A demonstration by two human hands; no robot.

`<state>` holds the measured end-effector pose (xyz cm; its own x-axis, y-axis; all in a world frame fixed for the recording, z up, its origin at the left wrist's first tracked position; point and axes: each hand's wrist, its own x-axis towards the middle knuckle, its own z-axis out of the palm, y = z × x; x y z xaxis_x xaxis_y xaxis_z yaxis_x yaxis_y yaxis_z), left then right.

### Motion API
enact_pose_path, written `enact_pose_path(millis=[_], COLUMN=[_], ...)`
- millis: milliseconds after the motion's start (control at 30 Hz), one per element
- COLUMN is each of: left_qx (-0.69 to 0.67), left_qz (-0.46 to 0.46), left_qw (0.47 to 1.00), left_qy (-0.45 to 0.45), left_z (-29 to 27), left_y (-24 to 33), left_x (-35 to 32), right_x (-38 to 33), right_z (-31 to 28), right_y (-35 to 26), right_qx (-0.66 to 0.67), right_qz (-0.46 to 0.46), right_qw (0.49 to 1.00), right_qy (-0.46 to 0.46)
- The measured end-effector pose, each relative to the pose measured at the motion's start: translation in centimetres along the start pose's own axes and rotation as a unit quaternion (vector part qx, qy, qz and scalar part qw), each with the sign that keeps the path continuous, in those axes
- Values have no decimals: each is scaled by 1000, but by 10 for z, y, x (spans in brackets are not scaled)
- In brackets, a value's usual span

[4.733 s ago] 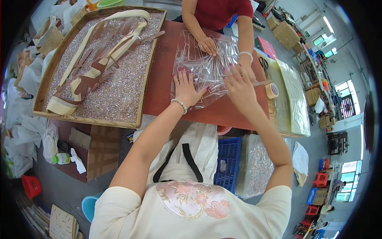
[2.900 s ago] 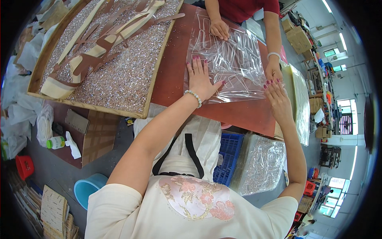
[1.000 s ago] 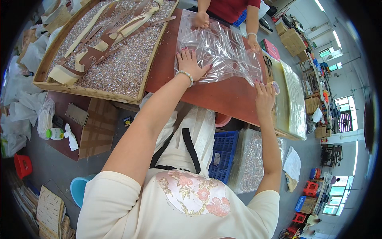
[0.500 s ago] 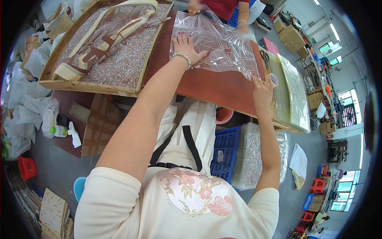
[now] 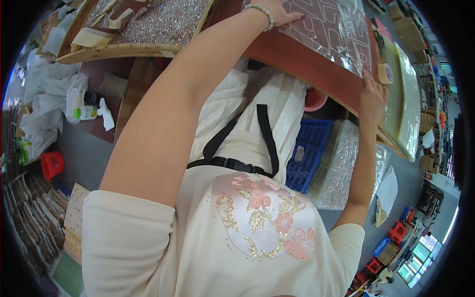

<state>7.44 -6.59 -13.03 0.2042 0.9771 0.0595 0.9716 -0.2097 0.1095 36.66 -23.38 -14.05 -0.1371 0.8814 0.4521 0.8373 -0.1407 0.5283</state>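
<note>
A clear plastic sheet (image 5: 329,29) with curved outlines on it lies over the red-brown tabletop (image 5: 302,62) at the top of the head view. My left hand (image 5: 278,11), a bead bracelet at its wrist, rests flat on the sheet's left part. Its thumb is stretched out, while the other fingers are cut off by the picture's upper edge. At the sheet's near right corner, my right hand (image 5: 373,96) has its fingertips closed on the edge. A roll of tape (image 5: 385,73) sits just right of that hand.
At the left, a wooden tray (image 5: 118,53) holds glittering bits and cream-and-brown strap pieces (image 5: 101,35). A stack of clear sheets (image 5: 406,106) lies at the right. Below the tabletop are a blue crate (image 5: 311,153), wrapped sheets (image 5: 336,178) and a pink basin (image 5: 315,100).
The view has tilted down and shifted left, so the tabletop sits higher and the person opposite is out of sight. Both my hands stay at the sheet.
</note>
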Motion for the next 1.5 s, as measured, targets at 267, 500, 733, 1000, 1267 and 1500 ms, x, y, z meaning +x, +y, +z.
enact_pose_path(millis=[267,500,733,1000,1267,1500], left_qx=[-114,-137,-155,-146,-162,-182], left_qz=[96,119,146,147,107,114], left_qw=[987,965,964,971,979,974], left_qy=[57,190,160,118,63,71], left_z=[4,24,-43,-76,-76,-63], left_y=[-18,-14,-30,-22,-33,-50], left_x=[-22,-38,-98,-122,-151,-166], right_x=[-25,-40,-53,-59,-67,-76], right_z=[-21,-64,-155,-191,-208,-226], right_y=[4,19,19,37,28,4], right_qx=[4,66,153,174,206,192], right_qz=[-8,16,60,82,87,88], right_qw=[1000,997,984,977,969,971], right_qy=[-2,-25,-72,-94,-103,-114])
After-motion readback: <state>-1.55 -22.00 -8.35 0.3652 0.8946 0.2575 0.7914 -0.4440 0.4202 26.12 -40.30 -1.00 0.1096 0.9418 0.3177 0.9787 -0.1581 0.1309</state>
